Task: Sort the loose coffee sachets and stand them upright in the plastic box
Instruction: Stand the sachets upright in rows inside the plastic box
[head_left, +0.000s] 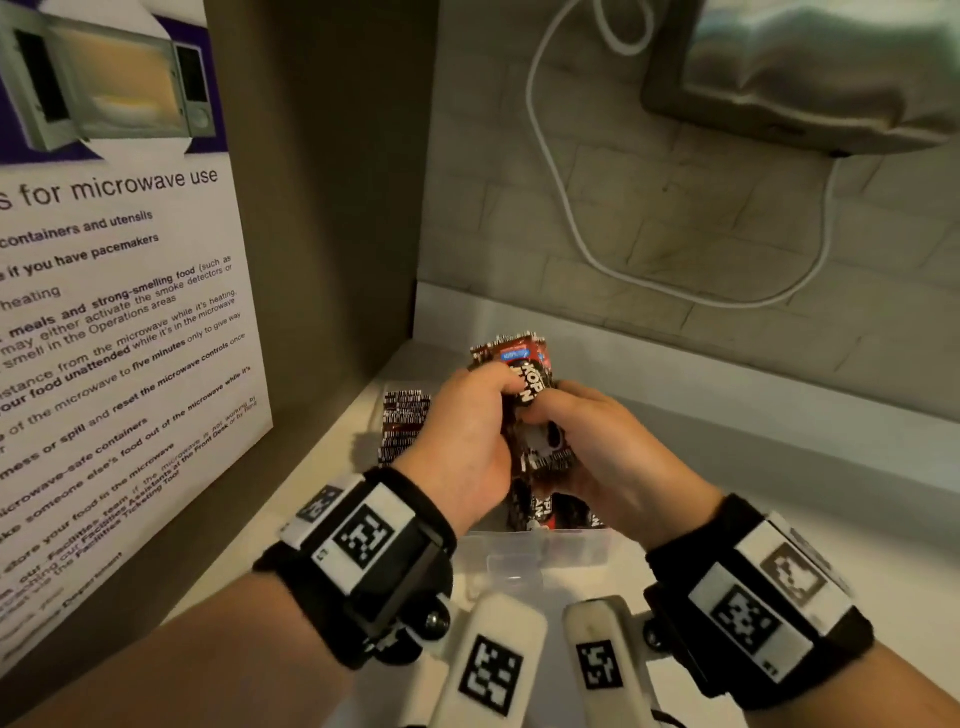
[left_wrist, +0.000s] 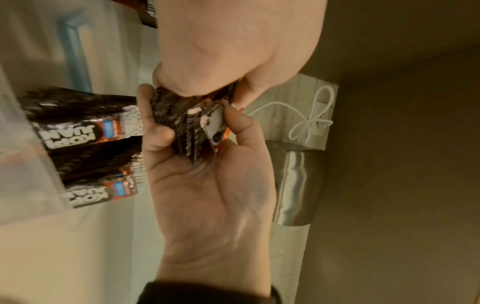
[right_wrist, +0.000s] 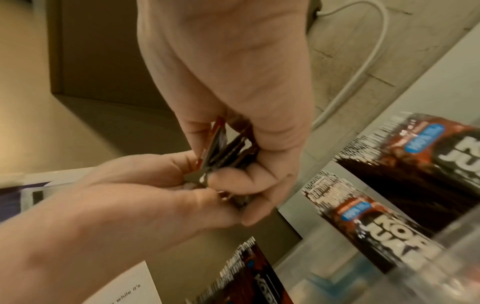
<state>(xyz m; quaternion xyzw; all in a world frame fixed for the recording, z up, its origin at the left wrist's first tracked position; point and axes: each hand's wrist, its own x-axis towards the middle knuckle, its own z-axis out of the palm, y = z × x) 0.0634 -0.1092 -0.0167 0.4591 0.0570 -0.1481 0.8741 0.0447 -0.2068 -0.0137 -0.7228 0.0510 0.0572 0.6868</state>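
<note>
Coffee sachets sit bunched between our two hands above the counter: our left hand curls round the bundle from the left and our right hand pinches it from the right. More sachets stand in the plastic box just below, and a further stack of sachets lies left of our hands.

Office pantry, microwave-use notice w/ Front Desk, Facilities refs, tiled wall
</note>
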